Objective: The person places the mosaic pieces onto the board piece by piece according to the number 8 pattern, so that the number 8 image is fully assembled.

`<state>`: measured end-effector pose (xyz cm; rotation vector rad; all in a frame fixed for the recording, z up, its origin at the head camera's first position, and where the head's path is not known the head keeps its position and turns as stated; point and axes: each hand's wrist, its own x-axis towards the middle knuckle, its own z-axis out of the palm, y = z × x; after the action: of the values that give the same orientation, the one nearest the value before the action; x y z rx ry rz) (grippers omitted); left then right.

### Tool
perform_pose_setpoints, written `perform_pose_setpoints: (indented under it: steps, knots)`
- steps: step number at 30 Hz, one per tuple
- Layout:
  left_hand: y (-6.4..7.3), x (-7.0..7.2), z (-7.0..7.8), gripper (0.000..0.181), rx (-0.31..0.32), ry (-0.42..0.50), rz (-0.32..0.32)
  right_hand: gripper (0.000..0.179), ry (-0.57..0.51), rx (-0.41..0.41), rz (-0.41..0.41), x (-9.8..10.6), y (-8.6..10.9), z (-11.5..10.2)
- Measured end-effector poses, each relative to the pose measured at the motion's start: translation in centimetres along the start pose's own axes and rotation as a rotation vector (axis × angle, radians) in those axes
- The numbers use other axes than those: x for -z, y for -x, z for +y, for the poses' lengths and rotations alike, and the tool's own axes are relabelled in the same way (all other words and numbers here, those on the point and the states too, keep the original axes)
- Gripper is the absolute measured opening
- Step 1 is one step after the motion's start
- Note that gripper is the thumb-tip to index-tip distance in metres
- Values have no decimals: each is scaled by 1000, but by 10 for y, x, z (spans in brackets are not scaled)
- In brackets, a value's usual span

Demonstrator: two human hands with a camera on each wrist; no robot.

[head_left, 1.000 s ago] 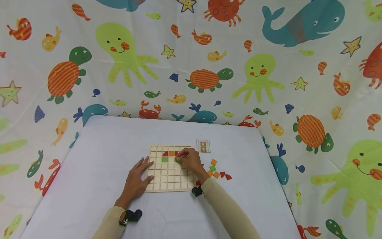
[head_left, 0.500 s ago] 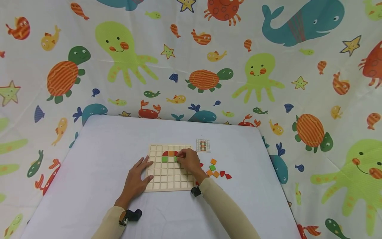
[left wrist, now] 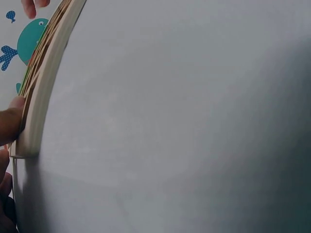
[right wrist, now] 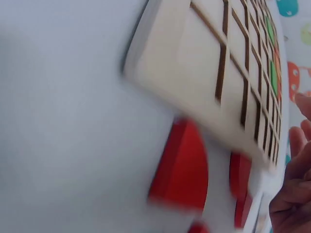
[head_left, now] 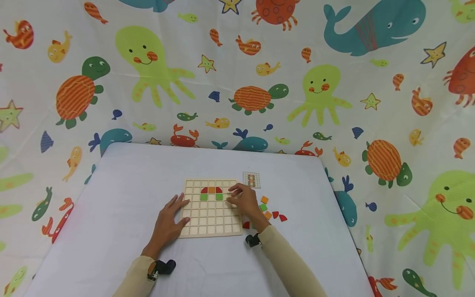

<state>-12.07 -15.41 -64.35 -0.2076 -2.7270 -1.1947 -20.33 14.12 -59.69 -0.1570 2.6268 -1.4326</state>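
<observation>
White surface (head_left: 141, 173): board (head_left: 211, 221) inside far edge, its right green tile (head_left: 219, 196) uncovered.
Right hand (head_left: 247, 202) has withdrawn, fingers parted, seemingly unloaded; tile appears seated. Left hand (head_left: 168, 222) spread at board's left edge.

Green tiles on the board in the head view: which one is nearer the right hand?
The green tile directly below the right red tile; the other green tile sits two columns left, farther from the right hand.
</observation>
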Motion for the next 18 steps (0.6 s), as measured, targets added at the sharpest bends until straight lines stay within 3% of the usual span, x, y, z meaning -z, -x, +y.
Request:
perform_pose_setpoints:
  steps: [4, 10, 14, 18]
  knots:
    - [-1, 0, 0, 62, 1, 3, 3, 22, 14, -2, 61, 17, 3, 10]
    - [-2, 1, 1, 63, 6, 3, -6, 16, 10, -105, 104, 41, 8, 22]
    - [-2, 0, 2, 62, 14, 6, -14, 15, 22, -121, 103, 52, 11, 31]
    - [-2, 0, 3, 62, 18, 2, -18, 18, 48, -147, 52, 56, 14, 36]
